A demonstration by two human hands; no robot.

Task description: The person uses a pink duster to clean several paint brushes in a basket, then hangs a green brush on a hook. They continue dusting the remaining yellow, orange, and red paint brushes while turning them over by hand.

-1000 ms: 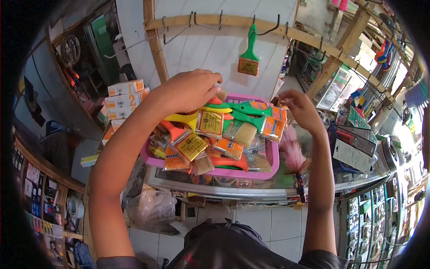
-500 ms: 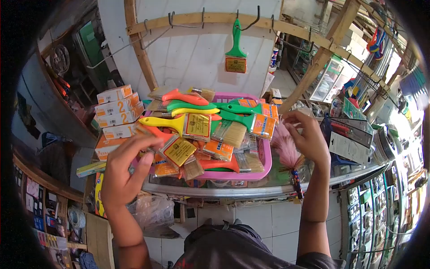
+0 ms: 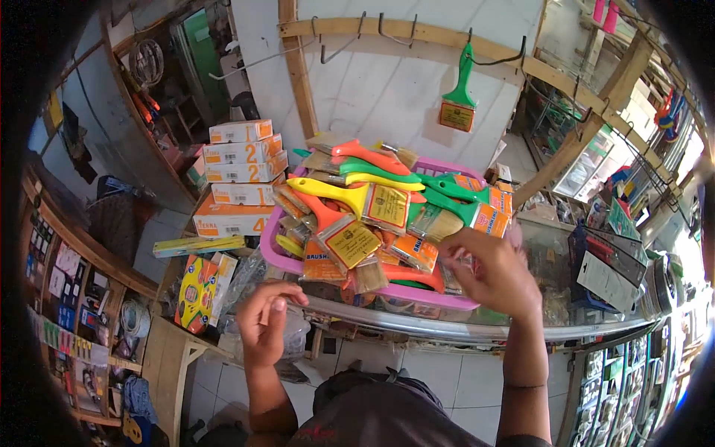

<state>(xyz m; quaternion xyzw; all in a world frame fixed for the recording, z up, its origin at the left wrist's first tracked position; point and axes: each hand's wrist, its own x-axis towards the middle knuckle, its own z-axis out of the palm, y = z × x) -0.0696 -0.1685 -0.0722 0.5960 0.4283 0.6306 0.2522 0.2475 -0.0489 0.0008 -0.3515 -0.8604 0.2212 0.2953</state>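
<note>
So my right hand [image 3: 495, 272] just swung in from past the basket's [image 3: 439, 299] right edge to its near right corner, making it the one at the brushes [image 3: 350, 242] now. Can't tell if it's gripping any. Left hand [image 3: 264, 316] dropped below the near left corner, loosely curled, looks empty. Basket's heaped above its rim with brushes, mostly wrapped.
</note>
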